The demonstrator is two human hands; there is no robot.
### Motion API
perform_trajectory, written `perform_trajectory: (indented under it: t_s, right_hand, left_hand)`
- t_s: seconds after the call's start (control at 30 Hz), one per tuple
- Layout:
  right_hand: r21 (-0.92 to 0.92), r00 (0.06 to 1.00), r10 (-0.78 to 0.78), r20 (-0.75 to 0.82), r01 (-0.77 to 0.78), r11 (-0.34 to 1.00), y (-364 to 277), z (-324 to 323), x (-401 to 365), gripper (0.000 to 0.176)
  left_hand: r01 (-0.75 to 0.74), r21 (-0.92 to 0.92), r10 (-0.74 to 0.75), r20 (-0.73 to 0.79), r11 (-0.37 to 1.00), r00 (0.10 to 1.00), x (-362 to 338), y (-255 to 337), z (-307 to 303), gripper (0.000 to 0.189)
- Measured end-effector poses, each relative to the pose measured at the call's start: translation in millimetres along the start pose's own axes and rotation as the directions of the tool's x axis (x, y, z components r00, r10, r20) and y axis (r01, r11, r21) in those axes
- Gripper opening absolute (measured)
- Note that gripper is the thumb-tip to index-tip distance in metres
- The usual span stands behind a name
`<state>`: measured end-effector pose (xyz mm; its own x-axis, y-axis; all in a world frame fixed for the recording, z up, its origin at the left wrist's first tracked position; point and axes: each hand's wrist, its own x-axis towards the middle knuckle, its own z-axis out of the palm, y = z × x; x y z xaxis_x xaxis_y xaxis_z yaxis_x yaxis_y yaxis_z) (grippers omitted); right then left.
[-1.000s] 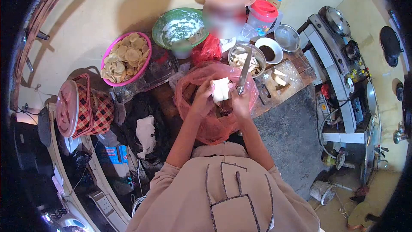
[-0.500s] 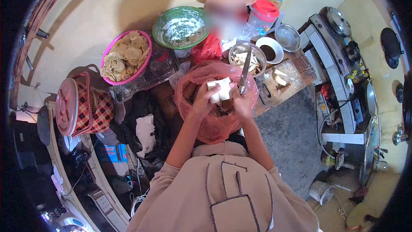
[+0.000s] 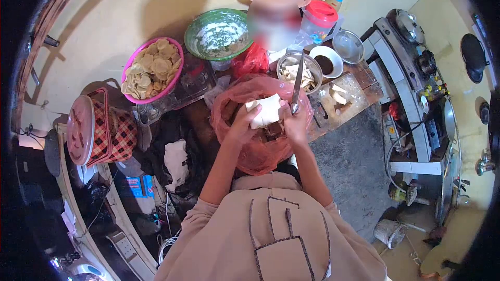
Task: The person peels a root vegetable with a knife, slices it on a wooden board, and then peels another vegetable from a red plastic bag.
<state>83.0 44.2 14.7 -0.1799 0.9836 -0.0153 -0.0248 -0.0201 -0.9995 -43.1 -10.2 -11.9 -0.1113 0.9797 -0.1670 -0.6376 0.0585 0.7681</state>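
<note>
A thick white piece of peeled cassava is gripped in my left hand, its thumb across the near left side. My right hand is closed round a knife, the blade pointing away from me, and its thumb touches the cassava's right edge. Both hands are above an open red plastic bag with brown pieces inside. Just beyond the knife, a metal bowl holds cut white pieces. More white pieces lie on a wooden board to the right.
A pink basin of pale slices, a green basin and a red-lidded jar stand at the back. Near them are a white bowl with dark contents and a strainer. A checkered basket is left; a stove is right.
The cassava has turned in my left hand, so a broader flat face now shows instead of the grooved one. The knife stays in my right hand, in nearly the same place.
</note>
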Motion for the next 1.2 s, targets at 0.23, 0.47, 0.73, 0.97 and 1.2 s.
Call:
perform_trajectory:
  t_s: [0.23,0.47,0.73,0.97,1.2]
  right_hand:
    - [-0.227,0.97,-0.222,0.096,0.238,0.944,-14.1,3.5,-3.6,0.012]
    - [-0.084,1.0,0.002,0.004,-0.002,0.996,4.0,-5.5,1.4,0.012]
    - [-0.158,0.998,-0.022,0.057,0.031,0.987,6.5,-7.5,3.8,0.012]
    - [-0.257,0.992,-0.126,0.009,0.124,0.958,-5.7,-8.0,6.0,0.013]
    - [-0.125,0.997,-0.039,0.07,0.048,0.991,-6.6,-34.4,26.5,0.02]
  left_hand:
    - [0.131,-0.208,-0.112,0.098,0.969,0.989,8.7,-18.3,-11.4,0.048]
    - [0.04,-0.135,-0.041,-0.003,0.99,0.999,3.9,-10.2,-3.2,0.04]
    - [0.147,-0.087,-0.146,0.017,0.985,0.989,7.8,-13.9,-14.2,0.037]
    - [0.203,-0.14,-0.202,0.022,0.969,0.979,7.8,-26.8,-21.7,0.034]
    - [0.171,-0.201,-0.207,-0.172,0.965,0.963,-3.6,-20.7,-34.8,0.036]
